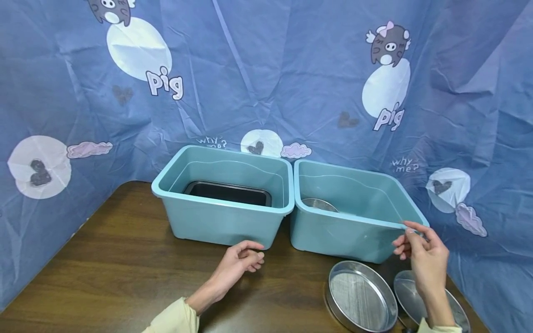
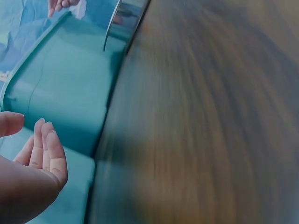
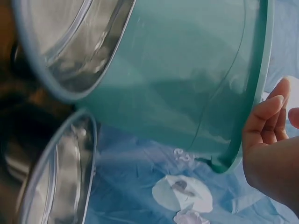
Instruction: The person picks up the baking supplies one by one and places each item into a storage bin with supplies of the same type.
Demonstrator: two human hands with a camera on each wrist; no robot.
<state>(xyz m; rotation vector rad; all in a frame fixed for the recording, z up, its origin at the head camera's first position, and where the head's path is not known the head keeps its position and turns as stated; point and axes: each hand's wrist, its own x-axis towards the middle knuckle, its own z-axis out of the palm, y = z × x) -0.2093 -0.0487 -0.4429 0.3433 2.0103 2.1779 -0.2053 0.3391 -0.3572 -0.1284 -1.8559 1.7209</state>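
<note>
My left hand point(image 1: 239, 264) hovers in front of the left teal plastic bin point(image 1: 220, 226), its fingers loosely bent and holding nothing. Inside that bin lies a black rectangular tray point(image 1: 229, 192). At the right bin's point(image 1: 333, 238) front right corner is my right hand point(image 1: 426, 259), fingers loosely bent near the rim; nothing is held, and contact with the rim is unclear. A round metal sieve point(image 1: 319, 204) shows partly inside the right bin. Below the right hand, a round sieve point(image 1: 360, 300) leans on the table beside another round metal piece point(image 1: 405, 289), which the right forearm partly covers.
Both bins stand side by side at the back of the brown wooden table point(image 1: 104, 259). A blue printed cloth point(image 1: 266, 69) hangs behind and along both sides. The two round metal pieces sit near the table's right edge.
</note>
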